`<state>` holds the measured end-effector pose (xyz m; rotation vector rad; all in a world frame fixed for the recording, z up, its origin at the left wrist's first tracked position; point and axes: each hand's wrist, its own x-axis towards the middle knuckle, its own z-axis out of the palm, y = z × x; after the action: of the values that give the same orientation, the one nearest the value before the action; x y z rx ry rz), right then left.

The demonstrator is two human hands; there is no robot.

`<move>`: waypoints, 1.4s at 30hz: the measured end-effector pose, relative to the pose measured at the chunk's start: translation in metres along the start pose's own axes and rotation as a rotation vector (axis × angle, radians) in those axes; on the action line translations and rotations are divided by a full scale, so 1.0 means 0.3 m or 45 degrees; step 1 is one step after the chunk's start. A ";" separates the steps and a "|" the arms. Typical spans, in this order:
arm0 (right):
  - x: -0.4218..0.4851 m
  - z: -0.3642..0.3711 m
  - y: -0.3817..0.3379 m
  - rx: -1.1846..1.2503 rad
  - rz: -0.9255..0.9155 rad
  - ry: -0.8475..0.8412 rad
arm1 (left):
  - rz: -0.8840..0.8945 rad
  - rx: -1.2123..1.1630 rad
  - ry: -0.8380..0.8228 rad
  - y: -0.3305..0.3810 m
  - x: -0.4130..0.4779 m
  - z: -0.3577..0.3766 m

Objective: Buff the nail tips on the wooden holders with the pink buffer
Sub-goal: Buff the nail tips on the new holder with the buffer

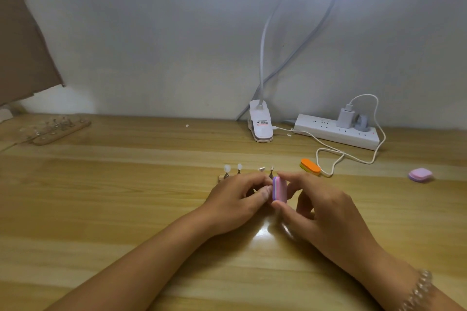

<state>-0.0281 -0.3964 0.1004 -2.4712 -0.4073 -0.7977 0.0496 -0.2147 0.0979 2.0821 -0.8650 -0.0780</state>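
On my feed, the right hand [326,207] is clamped on the small pink foam buffer block [279,189] with a purple layer, thumb under its near end and forefinger over its far end, so the block stands on edge just above the pale wooden counter [126,209]. The left hand [235,199] sits right beside it with fingers curled inward and the thumb tip almost touching the block's purple side; whatever it may be pinching is hidden from me, so I cannot tell whether it grips anything. Just behind the knuckles, four small clear nail tips [227,168] stand in a row on thin metal stems, and only a sliver of their light wooden holder strip [220,179] shows past the left hand. A second wooden holder strip [60,129] with more stems lies far off at the left rear. To the right of the hands lie an orange oval buffer block [310,166] and, well apart, a lilac rounded buffer block [420,175]. At the back wall I see a white clip lamp base [260,124], a white power strip [336,131] and a looping white cable [353,156]. A clear beaded bracelet [417,290] circles the right wrist.
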 end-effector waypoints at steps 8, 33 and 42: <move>0.009 -0.005 0.015 0.205 0.149 0.004 | 0.005 -0.041 -0.023 0.012 0.002 -0.003; 0.003 -0.008 0.007 0.024 0.168 0.028 | -0.025 -0.062 -0.044 0.007 0.004 -0.006; 0.006 -0.008 0.002 0.017 0.169 0.074 | -0.023 0.052 -0.063 0.005 0.003 -0.007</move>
<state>-0.0275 -0.3979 0.1027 -2.4274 -0.2247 -0.8067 0.0502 -0.2146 0.1005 2.1345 -0.8844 -0.1232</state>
